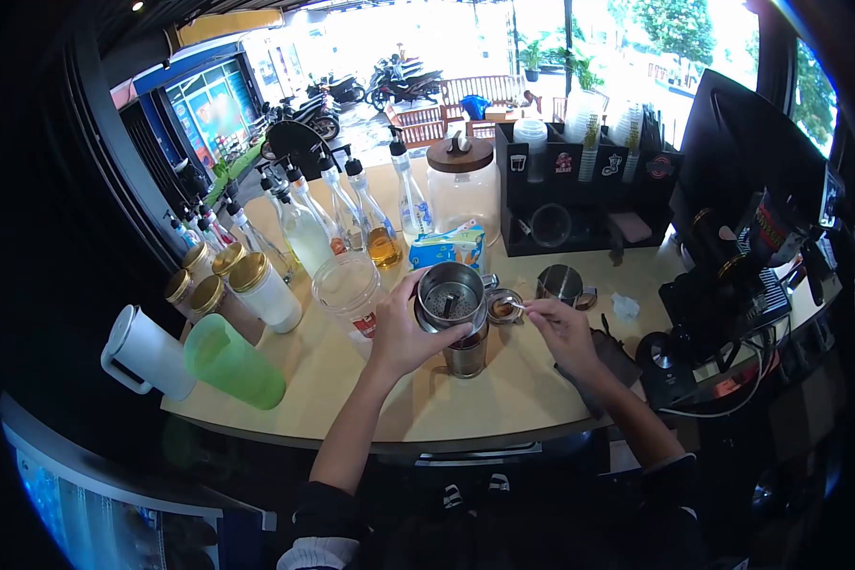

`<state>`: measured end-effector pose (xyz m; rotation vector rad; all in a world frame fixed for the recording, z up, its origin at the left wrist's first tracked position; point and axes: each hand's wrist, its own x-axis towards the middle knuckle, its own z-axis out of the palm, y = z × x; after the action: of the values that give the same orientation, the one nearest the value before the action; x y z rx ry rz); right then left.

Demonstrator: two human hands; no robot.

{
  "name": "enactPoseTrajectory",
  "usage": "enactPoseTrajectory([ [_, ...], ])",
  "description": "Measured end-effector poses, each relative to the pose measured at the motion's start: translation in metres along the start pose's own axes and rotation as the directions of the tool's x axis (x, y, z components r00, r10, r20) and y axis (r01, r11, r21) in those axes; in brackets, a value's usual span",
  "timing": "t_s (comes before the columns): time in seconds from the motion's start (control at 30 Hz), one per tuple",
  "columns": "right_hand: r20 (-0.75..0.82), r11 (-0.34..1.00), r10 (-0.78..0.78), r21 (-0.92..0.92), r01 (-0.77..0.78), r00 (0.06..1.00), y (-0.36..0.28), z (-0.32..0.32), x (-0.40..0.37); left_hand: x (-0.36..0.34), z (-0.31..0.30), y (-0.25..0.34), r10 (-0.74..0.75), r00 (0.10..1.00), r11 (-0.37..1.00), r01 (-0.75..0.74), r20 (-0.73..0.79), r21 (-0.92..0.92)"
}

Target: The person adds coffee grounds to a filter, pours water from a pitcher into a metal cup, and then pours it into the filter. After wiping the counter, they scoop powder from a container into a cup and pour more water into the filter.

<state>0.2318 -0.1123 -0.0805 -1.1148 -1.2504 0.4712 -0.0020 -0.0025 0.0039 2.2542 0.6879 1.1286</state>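
Note:
My left hand (pixel 410 331) is wrapped round a round metal coffee drip filter (pixel 451 291), fingers at its far left side and thumb across its near edge. Inside the filter a dark post rises from a perforated base. Directly under it in this view is a shiny cup (pixel 465 359). My right hand (pixel 565 334) pinches the end of a small spoon (pixel 521 306), whose tip is over a small glass dish (pixel 504 317) with something brown in it. A metal pitcher (pixel 560 282) stands just behind my right hand.
Left of the filter are a clear plastic jar (pixel 346 285), gold-lidded jars (pixel 253 275), a green tumbler (pixel 233 361) and a white jug (pixel 147 351). Pump bottles (pixel 382 214) line the back beside a blue box (pixel 446 249). A black cup organizer (pixel 579 214) and grinder-like equipment (pixel 708 294) occupy the right.

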Motion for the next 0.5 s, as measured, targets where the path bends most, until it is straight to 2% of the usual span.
enactPoseTrajectory([
  [0.07,0.071,0.961,-0.063,-0.264,0.079,0.995,0.006,-0.001,-0.006,-0.001,0.0,0.0,-0.014,1.0,1.0,0.014,-0.008,-0.009],
  [0.1,0.075,0.962,-0.062,-0.262,0.079,0.995,0.008,-0.001,-0.008,-0.001,0.0,-0.001,-0.017,1.0,1.0,0.017,-0.01,-0.008],
  [0.17,0.158,0.878,-0.169,-0.425,0.221,0.973,0.01,-0.002,-0.013,-0.001,0.0,-0.002,-0.044,0.999,0.999,0.044,0.003,-0.025],
  [0.2,0.161,0.878,-0.168,-0.424,0.222,0.973,0.011,-0.001,-0.016,-0.001,0.0,-0.002,-0.046,0.999,0.999,0.046,0.001,-0.025],
  [0.27,0.176,0.891,-0.016,-0.445,0.094,0.984,0.012,-0.001,-0.025,-0.002,-0.001,0.0,-0.056,0.998,0.997,0.055,-0.005,-0.059],
  [0.3,0.177,0.891,-0.015,-0.445,0.093,0.984,0.015,-0.001,-0.028,-0.002,-0.001,0.0,-0.057,0.998,0.997,0.056,-0.005,-0.06],
  [0.37,0.263,0.829,-0.048,-0.527,0.185,0.964,0.021,-0.002,-0.033,-0.003,-0.001,0.0,-0.055,0.998,0.995,0.054,-0.013,-0.079],
  [0.5,0.29,0.819,0.016,-0.553,0.154,0.957,0.021,-0.002,-0.038,-0.005,0.004,-0.004,-0.037,0.997,0.993,0.03,-0.063,-0.114],
])
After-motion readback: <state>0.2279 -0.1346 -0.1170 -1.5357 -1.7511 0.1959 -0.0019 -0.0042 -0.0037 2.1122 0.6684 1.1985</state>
